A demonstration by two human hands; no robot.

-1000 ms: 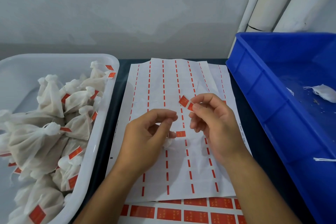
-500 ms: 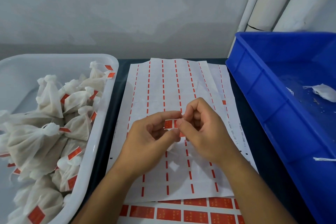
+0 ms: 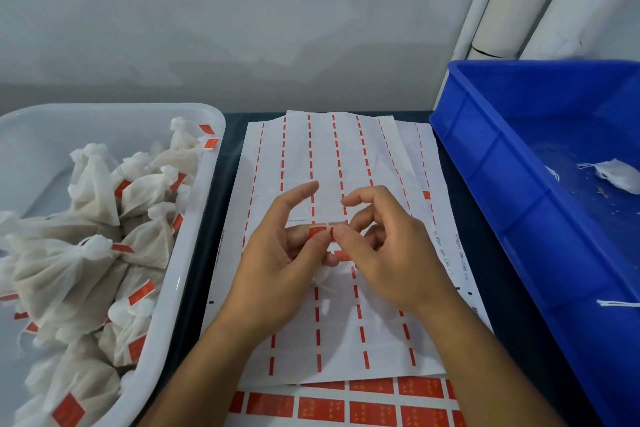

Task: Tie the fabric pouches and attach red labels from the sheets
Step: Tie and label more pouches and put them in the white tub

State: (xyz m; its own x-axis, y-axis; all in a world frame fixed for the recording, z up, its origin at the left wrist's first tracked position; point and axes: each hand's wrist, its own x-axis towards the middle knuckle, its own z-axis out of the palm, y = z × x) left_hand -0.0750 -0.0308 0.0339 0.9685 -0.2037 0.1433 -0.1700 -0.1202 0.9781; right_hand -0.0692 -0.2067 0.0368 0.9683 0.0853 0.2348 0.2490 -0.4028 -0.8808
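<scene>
Head view: right hand (image 3: pixel 391 250) has brought the red label (image 3: pixel 318 231) from above the spent sheet (image 3: pixel 346 156) to the left hand (image 3: pixel 277 260). Both now pinch it, w/ other fingers spread, folding it round the pouch string; the pouch is mostly hidden beneath. Label nearly attached.

- At frame centre, the left hand (image 3: pixel 277 270) and right hand (image 3: pixel 384 253) pinch a small red paper label (image 3: pixel 318 231) together.
- Under them lies a white peeled label sheet (image 3: pixel 332 156) on the dark table (image 3: pixel 228 163).
- Left: a white plastic tray (image 3: pixel 114 111) of tied white fabric pouches (image 3: pixel 69 274).
- Right: a blue plastic bin (image 3: pixel 519 184).
</scene>
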